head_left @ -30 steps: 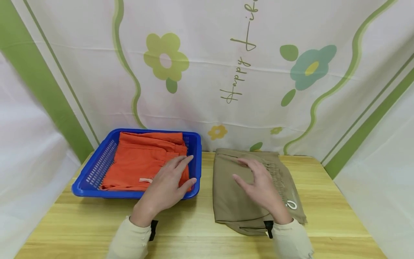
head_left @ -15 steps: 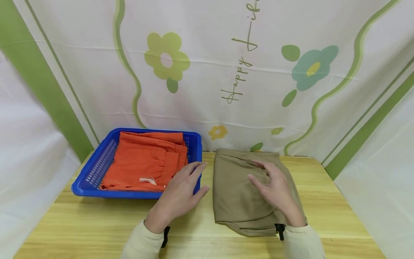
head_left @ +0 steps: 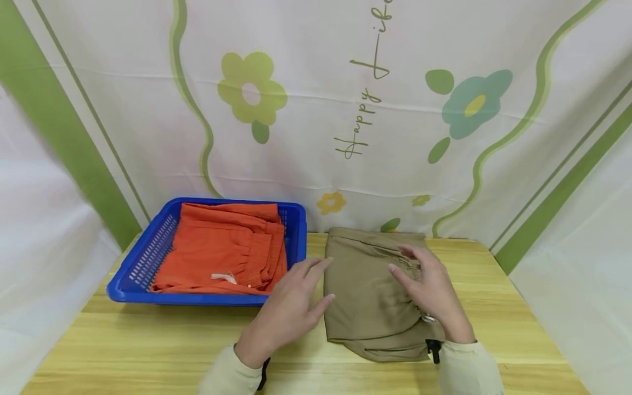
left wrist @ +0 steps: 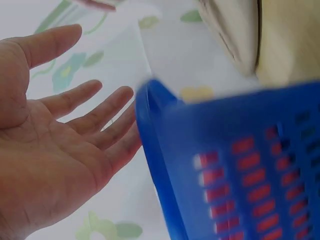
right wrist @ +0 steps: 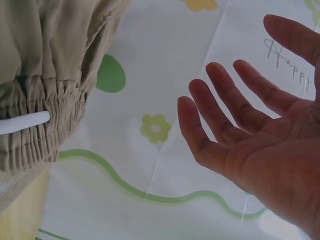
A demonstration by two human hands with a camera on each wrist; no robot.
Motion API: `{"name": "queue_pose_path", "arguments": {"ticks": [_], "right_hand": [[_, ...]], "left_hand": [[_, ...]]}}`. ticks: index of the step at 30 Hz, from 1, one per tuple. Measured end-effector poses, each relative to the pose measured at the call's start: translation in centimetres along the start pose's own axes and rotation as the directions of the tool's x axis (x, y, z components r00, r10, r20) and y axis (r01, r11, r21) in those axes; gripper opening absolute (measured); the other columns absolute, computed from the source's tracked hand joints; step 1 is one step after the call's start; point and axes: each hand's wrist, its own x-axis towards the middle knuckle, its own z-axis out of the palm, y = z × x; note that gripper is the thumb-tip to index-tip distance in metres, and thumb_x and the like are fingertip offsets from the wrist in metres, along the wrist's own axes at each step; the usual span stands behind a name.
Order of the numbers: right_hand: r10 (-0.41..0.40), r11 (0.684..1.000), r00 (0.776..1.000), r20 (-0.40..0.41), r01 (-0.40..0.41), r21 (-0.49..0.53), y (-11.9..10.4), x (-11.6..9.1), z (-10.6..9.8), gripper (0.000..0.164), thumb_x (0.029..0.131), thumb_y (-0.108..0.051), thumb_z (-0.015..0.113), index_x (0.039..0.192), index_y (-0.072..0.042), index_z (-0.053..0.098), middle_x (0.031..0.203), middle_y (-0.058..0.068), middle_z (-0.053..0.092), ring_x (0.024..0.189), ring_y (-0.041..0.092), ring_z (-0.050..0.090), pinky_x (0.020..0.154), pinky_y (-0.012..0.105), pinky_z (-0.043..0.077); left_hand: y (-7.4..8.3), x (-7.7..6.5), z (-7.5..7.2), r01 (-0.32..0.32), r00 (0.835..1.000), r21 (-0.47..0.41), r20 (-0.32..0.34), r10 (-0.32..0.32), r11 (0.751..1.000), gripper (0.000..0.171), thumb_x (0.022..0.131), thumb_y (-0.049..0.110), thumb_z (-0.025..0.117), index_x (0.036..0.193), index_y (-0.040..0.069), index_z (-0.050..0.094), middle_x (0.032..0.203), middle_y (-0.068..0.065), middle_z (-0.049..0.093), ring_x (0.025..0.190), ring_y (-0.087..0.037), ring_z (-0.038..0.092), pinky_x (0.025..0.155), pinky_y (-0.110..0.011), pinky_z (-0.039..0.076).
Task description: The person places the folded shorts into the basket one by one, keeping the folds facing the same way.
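Folded khaki shorts (head_left: 360,291) with a gathered elastic waistband and a white drawstring (right wrist: 25,123) lie on the table, right of the basket. My right hand (head_left: 434,288) hovers over their waistband side, fingers spread and holding nothing. Between the basket's near right corner and the shorts is my left hand (head_left: 291,307), its fingers loosely extended and nothing in its grasp. Folded orange shorts (head_left: 212,247) with a white drawstring lie inside the blue plastic basket (head_left: 187,299). In the left wrist view the palm (left wrist: 60,150) appears beside the basket's corner; touching or apart, I cannot tell.
The basket's slotted side (left wrist: 250,185) shows the orange cloth through its holes. A pale wooden table (head_left: 148,345) bears everything. Behind it hangs a white curtain (head_left: 306,109) printed with flowers and lettering, close to the table's far edge.
Both hands have moved right. My left hand has come away from above the orange shorts toward the khaki shorts; my right hand has shifted toward their waistband. The garments and basket stay put.
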Motion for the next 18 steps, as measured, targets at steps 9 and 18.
{"name": "queue_pose_path", "arguments": {"ticks": [9, 18], "right_hand": [[0.107, 0.993, 0.994, 0.030, -0.106, -0.050, 1.3, 0.2, -0.8, 0.051, 0.098, -0.027, 0.071, 0.139, 0.001, 0.057, 0.130, 0.026, 0.061, 0.122, 0.044, 0.054, 0.097, 0.063, 0.044], [0.288, 0.957, 0.952, 0.103, -0.281, -0.075, 3.7, -0.1, -1.2, 0.067, 0.101, -0.038, 0.063, 0.149, 0.005, 0.043, 0.140, 0.032, 0.051, 0.130, 0.051, 0.045, 0.101, 0.068, 0.038]], "left_hand": [[1.3, -0.1, 2.6, -0.002, 0.994, -0.068, 0.109, 0.009, 0.998, 0.068, 0.096, 0.032, 0.072, 0.155, 0.014, 0.042, 0.147, -0.010, 0.052, 0.134, -0.027, 0.050, 0.106, -0.048, 0.046], [0.6, -0.1, 4.3, 0.141, 0.972, -0.192, 0.215, -0.099, 0.971, 0.075, 0.097, 0.030, 0.071, 0.159, 0.012, 0.034, 0.152, -0.016, 0.044, 0.138, -0.033, 0.045, 0.108, -0.054, 0.042]]}}
